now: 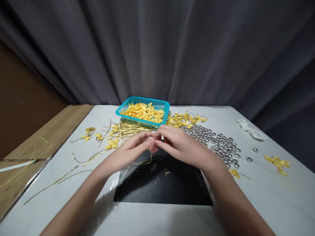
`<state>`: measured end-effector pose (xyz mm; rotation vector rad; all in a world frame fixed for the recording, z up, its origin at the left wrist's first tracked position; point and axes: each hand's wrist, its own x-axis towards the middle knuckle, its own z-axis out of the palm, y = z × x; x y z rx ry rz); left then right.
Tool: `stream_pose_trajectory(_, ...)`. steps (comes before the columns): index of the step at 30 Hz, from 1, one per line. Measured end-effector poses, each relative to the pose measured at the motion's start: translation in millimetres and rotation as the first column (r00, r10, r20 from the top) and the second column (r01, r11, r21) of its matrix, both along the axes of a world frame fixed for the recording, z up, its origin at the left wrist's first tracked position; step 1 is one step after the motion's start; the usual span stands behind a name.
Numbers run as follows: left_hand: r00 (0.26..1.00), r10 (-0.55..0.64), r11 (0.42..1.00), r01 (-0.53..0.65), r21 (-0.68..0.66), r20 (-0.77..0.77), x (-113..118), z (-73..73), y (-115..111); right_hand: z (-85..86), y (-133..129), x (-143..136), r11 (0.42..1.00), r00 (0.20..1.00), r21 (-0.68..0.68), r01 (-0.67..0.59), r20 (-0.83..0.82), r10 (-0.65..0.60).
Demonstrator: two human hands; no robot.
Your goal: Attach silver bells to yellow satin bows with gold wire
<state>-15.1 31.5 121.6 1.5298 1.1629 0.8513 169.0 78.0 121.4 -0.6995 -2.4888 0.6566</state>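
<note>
Fingers (148, 143) pinched, left hand (131, 148) touching right hand (180, 146), gold cord (150, 160) just below.

Left hand (134, 146): bare; slender fingers, smooth back.
Left thumb (144, 146): long, narrowing to a rounded tip; nail detail too small to read.
Left wrist (108, 164): bare, narrower than the forearm.
Left forearm (81, 200): bare, smooth outline, widening away from the wrist.
Right hand (179, 142): bare; broad, rounded back, slim fingers, some partly hidden.
Right wrist (209, 160): bare, plain.
Right forearm (233, 193): bare, evenly contoured, smooth surface.
</note>
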Motion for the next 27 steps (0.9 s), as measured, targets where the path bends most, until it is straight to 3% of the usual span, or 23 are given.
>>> stream_pose_trajectory(2,0.997,0.054,0.995,-0.049,-0.083,0.053,9,-4.6,2,-0.5,1,1,1.0,0.999,-0.001,0.025,0.027,-0.025)
stream_pose_trajectory(6,0.986,0.11,0.989,-0.095,-0.117,0.125,14,-8.4,1,1.6,0,3,0.998,0.997,-0.01,0.055,0.056,-0.054)
stream_pose_trajectory(14,0.991,0.079,0.989,-0.064,-0.134,0.108,10,-3.7,-5,3.7,-3,10,0.999,0.999,-0.035,0.024,0.023,-0.023)
stream_pose_trajectory(21,0.996,0.068,0.991,-0.06,-0.119,0.065,17,-10.6,-5,3.8,-4,22,0.998,0.998,-0.035,0.048,0.029,-0.047)
stream_pose_trajectory(24,0.993,0.095,0.989,-0.086,-0.12,0.072,17,-10.9,-5,-9.3,2,37,0.993,0.988,0.003,0.117,0.105,-0.117)
stream_pose_trajectory(27,0.985,0.14,0.986,-0.129,-0.104,0.103,16,-7.8,-6,-39.7,10,53,0.962,0.908,0.124,0.244,0.318,-0.272)
